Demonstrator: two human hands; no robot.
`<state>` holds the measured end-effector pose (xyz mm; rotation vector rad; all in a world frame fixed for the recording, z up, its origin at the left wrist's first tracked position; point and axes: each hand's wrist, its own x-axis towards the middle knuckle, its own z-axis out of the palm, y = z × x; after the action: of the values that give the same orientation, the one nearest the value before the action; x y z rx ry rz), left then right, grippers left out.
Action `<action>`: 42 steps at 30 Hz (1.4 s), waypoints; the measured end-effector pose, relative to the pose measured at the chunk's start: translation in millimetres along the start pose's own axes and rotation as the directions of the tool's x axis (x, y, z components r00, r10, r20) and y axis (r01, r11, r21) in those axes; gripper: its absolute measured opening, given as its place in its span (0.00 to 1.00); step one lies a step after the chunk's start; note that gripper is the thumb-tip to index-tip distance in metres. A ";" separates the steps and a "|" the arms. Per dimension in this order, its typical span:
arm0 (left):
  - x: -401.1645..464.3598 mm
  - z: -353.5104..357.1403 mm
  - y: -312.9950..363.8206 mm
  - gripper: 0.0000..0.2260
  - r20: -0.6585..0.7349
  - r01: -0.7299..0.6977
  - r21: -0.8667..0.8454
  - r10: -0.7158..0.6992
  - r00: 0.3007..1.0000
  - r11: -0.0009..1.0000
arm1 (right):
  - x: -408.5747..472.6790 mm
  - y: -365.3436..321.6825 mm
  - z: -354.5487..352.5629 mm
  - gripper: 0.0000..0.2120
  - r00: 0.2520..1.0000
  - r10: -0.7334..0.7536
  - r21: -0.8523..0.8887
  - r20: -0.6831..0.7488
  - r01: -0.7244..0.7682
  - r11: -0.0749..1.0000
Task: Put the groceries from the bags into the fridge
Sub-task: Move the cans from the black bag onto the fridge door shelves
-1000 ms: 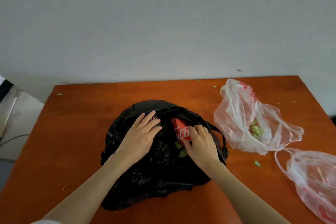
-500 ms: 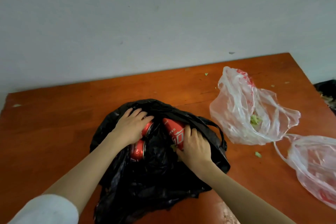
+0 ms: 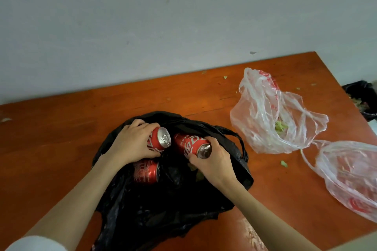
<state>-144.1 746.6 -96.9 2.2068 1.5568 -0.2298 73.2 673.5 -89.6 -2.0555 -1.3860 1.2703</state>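
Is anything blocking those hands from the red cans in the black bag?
No. The left hand and right hand each already grip a can; a third can lies uncovered in the open black bag.

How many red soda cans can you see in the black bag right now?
3. One in the left hand at, one in the right hand at, one loose under the left wrist. The black bag may hide more.

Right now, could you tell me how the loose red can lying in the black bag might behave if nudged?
The loose can lies on its side, so it would probably roll. The black bag looks limp, likely sagging and steering it.
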 end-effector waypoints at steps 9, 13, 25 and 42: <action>-36.8 -22.2 40.0 0.34 -0.187 -0.016 -0.547 -0.103 0.977 0.837 | -38.4 2.5 -22.7 0.30 0.997 -0.073 0.101 -0.018 0.074 0.992; -50.0 -35.0 79.5 0.30 -0.284 -0.109 -0.710 -0.141 0.948 0.696 | -66.8 16.0 -63.7 0.26 0.984 -0.095 0.224 -0.148 0.127 0.966; -108.9 -23.8 336.8 0.29 -0.307 -0.348 -0.866 0.169 0.937 0.359 | -243.9 155.2 -211.9 0.27 0.862 0.205 0.829 -0.463 0.341 0.443; -284.2 113.0 740.2 0.31 -0.004 -0.365 -0.895 0.814 0.581 0.256 | -584.3 409.0 -325.3 0.25 0.573 0.670 0.582 -0.472 0.773 -0.251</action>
<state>453.6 247.6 90.7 1.5582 0.2252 0.2083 498.9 37.2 78.8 -0.6827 0.3939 0.4652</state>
